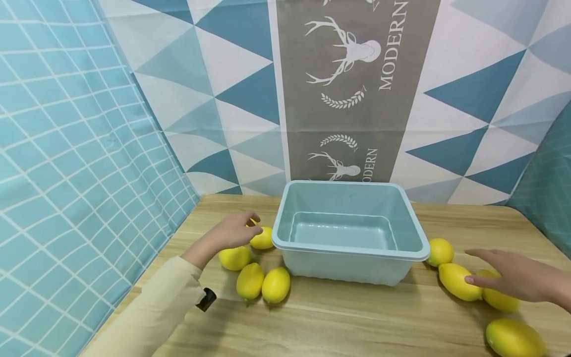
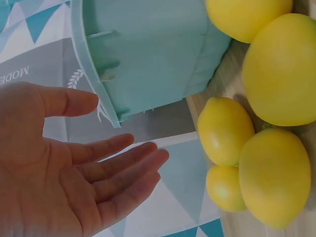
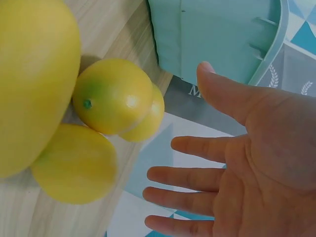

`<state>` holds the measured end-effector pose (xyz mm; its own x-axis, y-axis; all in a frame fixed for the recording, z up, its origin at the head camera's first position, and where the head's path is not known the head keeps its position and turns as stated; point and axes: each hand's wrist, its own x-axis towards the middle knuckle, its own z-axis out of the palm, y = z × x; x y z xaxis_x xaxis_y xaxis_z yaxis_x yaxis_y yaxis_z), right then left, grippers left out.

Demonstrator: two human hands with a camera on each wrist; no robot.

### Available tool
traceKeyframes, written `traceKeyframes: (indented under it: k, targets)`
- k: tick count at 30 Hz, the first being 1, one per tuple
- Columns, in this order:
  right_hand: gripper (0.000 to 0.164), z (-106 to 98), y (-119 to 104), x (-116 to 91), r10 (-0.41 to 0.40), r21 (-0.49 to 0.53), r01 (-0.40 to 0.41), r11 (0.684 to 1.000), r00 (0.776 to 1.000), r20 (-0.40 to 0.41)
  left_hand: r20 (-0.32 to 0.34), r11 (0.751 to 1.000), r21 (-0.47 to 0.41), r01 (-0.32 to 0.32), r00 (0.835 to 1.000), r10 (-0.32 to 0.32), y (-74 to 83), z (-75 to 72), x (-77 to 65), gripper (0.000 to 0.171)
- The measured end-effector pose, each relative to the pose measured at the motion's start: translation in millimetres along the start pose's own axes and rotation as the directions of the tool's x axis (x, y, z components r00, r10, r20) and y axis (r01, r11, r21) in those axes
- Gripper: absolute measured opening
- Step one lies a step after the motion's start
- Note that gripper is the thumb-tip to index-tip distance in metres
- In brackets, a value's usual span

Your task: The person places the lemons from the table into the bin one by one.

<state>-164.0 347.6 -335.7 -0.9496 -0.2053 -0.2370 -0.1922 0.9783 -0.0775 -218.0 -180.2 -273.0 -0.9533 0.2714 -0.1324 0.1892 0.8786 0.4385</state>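
Note:
My left hand point(image 1: 229, 231) hovers above the lemons on the left side of the tub, its fingers loosely extended and nothing held. In the left wrist view, a gap separates the hand point(image 2: 74, 168) from the nearest lemon point(image 2: 225, 131). Over the right-hand lemons, my right hand point(image 1: 519, 275) has its fingers spread, and the palm point(image 3: 266, 173) is bare in the right wrist view. One lemon point(image 1: 499, 293) is partly hidden beneath it; another lemon point(image 1: 459, 281) lies by the thumb. A light blue plastic tub point(image 1: 348, 265) stands between the hands with nothing inside.
Two lemons point(image 1: 276, 285) lie at the tub's front left, and a single lemon point(image 1: 515, 338) is near the right front. A lemon point(image 1: 440, 252) sits close to the tub's right wall. Patterned cloth point(image 1: 241, 99) hangs behind the wooden table point(image 1: 339, 322).

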Motion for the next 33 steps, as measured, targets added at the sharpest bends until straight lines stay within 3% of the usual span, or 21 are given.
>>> traceKeyframes:
  k: [8,13,21,27,33]
  targets:
    - [0.085,-9,-3,-7,-0.018,-0.052,0.015,0.999,0.998,-0.052,0.075,0.994,-0.112,0.005,0.997,0.003,2.3,-9.2,6.4,0.042]
    - [0.085,-15,-5,-8,-0.034,-0.067,0.031,0.997,0.998,-0.052,0.114,0.970,-0.239,0.036,0.993,-0.009,1.8,-14.4,14.3,0.045]
    - [0.085,-18,-2,-7,-0.030,-0.070,0.028,0.997,0.999,-0.022,0.135,0.904,-0.419,0.085,0.990,-0.030,5.4,-19.7,31.8,0.048]
    - [0.085,-16,1,-7,-0.033,-0.069,0.032,0.997,0.999,-0.013,0.185,0.840,-0.513,0.179,0.978,-0.096,11.6,-23.6,37.7,0.052]
    - [0.084,-13,0,-9,-0.041,-0.081,0.036,0.996,0.997,-0.059,0.223,0.779,-0.578,0.243,0.965,-0.135,15.6,-24.4,46.0,0.056]
